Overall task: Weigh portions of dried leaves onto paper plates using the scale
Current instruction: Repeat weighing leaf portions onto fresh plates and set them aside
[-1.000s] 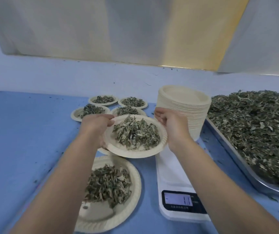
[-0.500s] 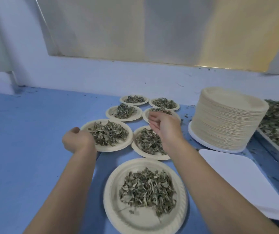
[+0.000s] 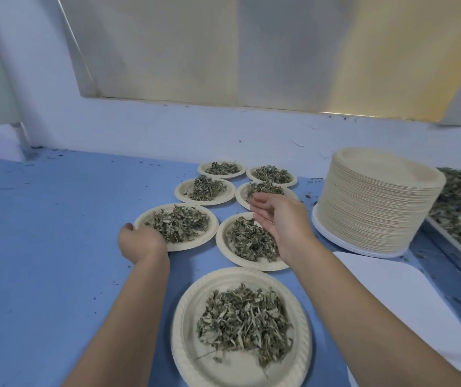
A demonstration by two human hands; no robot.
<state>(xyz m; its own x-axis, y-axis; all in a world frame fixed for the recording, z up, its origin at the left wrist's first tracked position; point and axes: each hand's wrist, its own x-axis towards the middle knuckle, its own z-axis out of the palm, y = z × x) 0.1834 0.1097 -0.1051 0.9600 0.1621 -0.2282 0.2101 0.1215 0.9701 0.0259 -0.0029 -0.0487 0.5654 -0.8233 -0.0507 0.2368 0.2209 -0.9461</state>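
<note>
Nearest on the table [image 3: 42, 247]: full plate [image 3: 184, 317] heaped with dried leaves [image 3: 243, 317].
Right of it: white scale [image 3: 391, 297].
Left hand [image 3: 140, 243]: grip curled on the left plate [image 3: 195, 243], near rim.
Right hand [image 3: 282, 219]: grip loose, fingers relaxed, holding nothing, above the middle plates.
Far right: plate stack [image 3: 377, 202], then the leaf tray [image 3: 452, 248].

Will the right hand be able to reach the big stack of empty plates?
Probably yes. The right hand hangs open and empty above a filled plate, and the stack stands just to its right, top bare, with nothing between them. The left hand grips the leftmost plate.
</note>
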